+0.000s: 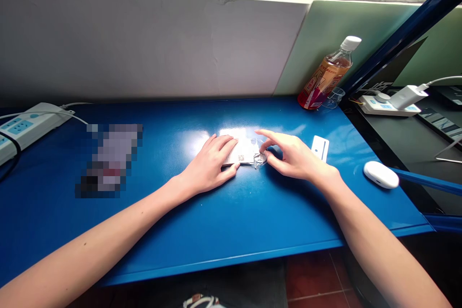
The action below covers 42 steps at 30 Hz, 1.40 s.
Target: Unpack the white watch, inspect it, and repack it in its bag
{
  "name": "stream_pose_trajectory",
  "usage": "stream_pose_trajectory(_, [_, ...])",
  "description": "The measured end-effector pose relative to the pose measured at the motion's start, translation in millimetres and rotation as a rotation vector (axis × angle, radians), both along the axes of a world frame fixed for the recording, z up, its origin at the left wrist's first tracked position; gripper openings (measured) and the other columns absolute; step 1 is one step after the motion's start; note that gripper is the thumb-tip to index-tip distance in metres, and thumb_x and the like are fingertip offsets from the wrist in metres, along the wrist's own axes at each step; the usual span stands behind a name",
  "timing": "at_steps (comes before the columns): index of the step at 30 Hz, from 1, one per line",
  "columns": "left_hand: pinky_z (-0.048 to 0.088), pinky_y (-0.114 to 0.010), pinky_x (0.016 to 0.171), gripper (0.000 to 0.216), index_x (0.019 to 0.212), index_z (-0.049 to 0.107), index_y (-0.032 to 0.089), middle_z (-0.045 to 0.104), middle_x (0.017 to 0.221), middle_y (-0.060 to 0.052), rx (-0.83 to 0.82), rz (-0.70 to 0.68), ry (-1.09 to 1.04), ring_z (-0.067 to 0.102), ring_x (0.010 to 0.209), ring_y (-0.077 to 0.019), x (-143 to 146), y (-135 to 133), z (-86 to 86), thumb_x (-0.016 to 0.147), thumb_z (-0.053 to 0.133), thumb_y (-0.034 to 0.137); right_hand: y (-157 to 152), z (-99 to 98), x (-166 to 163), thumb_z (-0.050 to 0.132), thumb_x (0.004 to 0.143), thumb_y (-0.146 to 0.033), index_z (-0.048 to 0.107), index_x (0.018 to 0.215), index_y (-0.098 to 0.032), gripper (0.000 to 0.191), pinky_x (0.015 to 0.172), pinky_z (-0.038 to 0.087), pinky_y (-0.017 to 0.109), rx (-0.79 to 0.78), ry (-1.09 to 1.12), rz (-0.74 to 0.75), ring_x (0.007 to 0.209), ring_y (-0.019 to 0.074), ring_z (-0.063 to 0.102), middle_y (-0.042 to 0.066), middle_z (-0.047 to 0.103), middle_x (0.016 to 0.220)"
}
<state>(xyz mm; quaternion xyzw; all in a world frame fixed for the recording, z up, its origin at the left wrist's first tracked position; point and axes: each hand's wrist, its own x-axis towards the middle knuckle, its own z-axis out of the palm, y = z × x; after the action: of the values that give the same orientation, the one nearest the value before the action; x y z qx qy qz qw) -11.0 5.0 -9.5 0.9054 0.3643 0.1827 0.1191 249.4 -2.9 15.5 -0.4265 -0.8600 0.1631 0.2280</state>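
Observation:
A small white card or packet with a printed code lies flat on the blue table. My left hand rests on its left part, fingers stretched flat, pressing it down. My right hand is at its right edge, thumb and fingers pinched on a bit of clear plastic film there, the index finger pointing left above the card.
A small white flat piece lies just right of my right hand. A white oval case sits near the table's right edge. A tilted drink bottle leans at the back right. Power strips lie far left and right. A blurred-out object is at left.

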Motion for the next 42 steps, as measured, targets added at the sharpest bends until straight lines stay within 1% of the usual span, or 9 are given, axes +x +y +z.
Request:
stream_pose_trajectory(5, [0.031, -0.057, 0.118, 0.052, 0.142, 0.045, 0.010, 0.051, 0.144, -0.021, 0.016, -0.010, 0.042, 0.047, 0.135, -0.0334, 0, 0, 0.6, 0.097, 0.050, 0.036, -4, -0.4, -6, 0.054, 0.084, -0.012, 0.026, 0.156, -0.017, 0.077, 0.090, 0.054, 0.040, -0.096, 0.026, 0.003, 0.093, 0.0243, 0.071, 0.006, 0.076, 0.107])
stream_pose_trajectory(12, [0.031, -0.059, 0.117, 0.053, 0.144, 0.042, 0.006, 0.048, 0.146, -0.025, 0.024, -0.033, 0.161, 0.044, 0.137, -0.0358, 1, 1, 4.6, 0.102, 0.039, 0.038, -5, -4.0, -10, 0.055, 0.080, -0.010, 0.024, 0.157, -0.018, 0.083, 0.090, 0.054, 0.038, -0.131, 0.119, 0.035, 0.101, 0.0239, 0.071, 0.007, 0.076, 0.109])
stream_pose_trajectory(19, [0.024, -0.059, 0.120, 0.062, 0.153, 0.032, 0.004, 0.037, 0.158, -0.022, 0.029, -0.042, 0.283, 0.030, 0.148, -0.0375, 2, 0, 1.9, 0.103, 0.036, 0.041, -3, -1.0, -9, 0.055, 0.084, -0.011, 0.048, 0.144, -0.016, 0.060, 0.080, 0.057, 0.033, -0.196, 0.188, 0.018, 0.093, 0.0213, 0.075, 0.006, 0.079, 0.105])
stream_pose_trajectory(24, [0.021, -0.057, 0.122, 0.066, 0.156, 0.028, 0.005, 0.028, 0.163, -0.019, -0.004, -0.024, 0.319, 0.021, 0.152, -0.0366, 1, 0, 3.2, 0.103, 0.036, 0.044, 2, -4.6, -7, 0.053, 0.090, -0.016, 0.067, 0.121, -0.013, 0.035, 0.082, 0.056, 0.040, 0.100, 0.089, -0.110, 0.092, 0.0268, 0.074, 0.012, 0.079, 0.102])
stream_pose_trajectory(27, [0.021, -0.058, 0.122, 0.065, 0.155, 0.029, 0.006, 0.029, 0.163, -0.020, -0.009, -0.024, 0.311, 0.022, 0.152, -0.0362, 1, 1, 4.2, 0.103, 0.036, 0.044, 3, -4.7, -5, 0.054, 0.091, -0.019, 0.070, 0.116, -0.011, 0.031, 0.084, 0.056, 0.044, 0.167, 0.025, -0.221, 0.097, 0.0309, 0.073, 0.016, 0.077, 0.108])
stream_pose_trajectory(30, [0.022, -0.058, 0.122, 0.065, 0.154, 0.031, 0.005, 0.031, 0.161, -0.021, -0.006, -0.025, 0.296, 0.026, 0.151, -0.0365, 2, 1, 3.7, 0.103, 0.036, 0.045, 3, -2.2, -5, 0.055, 0.092, -0.024, 0.073, 0.112, -0.014, 0.029, 0.073, 0.056, 0.042, 0.101, -0.026, -0.305, 0.084, 0.0297, 0.074, 0.013, 0.079, 0.097])
stream_pose_trajectory(33, [0.023, -0.058, 0.121, 0.064, 0.154, 0.031, 0.006, 0.034, 0.160, -0.020, 0.004, -0.026, 0.277, 0.028, 0.150, -0.0360, 2, 1, 2.3, 0.103, 0.037, 0.045, 2, 1.5, -5, 0.057, 0.091, -0.025, 0.074, 0.109, -0.018, 0.026, 0.065, 0.055, 0.035, -0.035, 0.039, -0.324, 0.070, 0.0236, 0.073, 0.007, 0.079, 0.083])
stream_pose_trajectory(38, [0.023, -0.057, 0.122, 0.065, 0.154, 0.032, 0.005, 0.036, 0.159, -0.021, 0.010, -0.022, 0.270, 0.030, 0.149, -0.0363, 1, 1, 1.2, 0.103, 0.037, 0.045, 1, 5.3, -6, 0.059, 0.093, -0.029, 0.071, 0.115, -0.018, 0.027, 0.074, 0.059, 0.032, -0.229, 0.291, -0.210, 0.089, 0.0225, 0.076, 0.006, 0.080, 0.097])
stream_pose_trajectory(42, [0.023, -0.057, 0.121, 0.064, 0.154, 0.032, 0.005, 0.035, 0.160, -0.020, 0.010, -0.026, 0.268, 0.030, 0.149, -0.0364, 2, 0, 1.9, 0.103, 0.038, 0.044, -1, 5.1, -9, 0.059, 0.094, -0.030, 0.071, 0.115, -0.018, 0.027, 0.081, 0.059, 0.033, -0.288, 0.297, -0.110, 0.099, 0.0228, 0.074, 0.007, 0.078, 0.110])
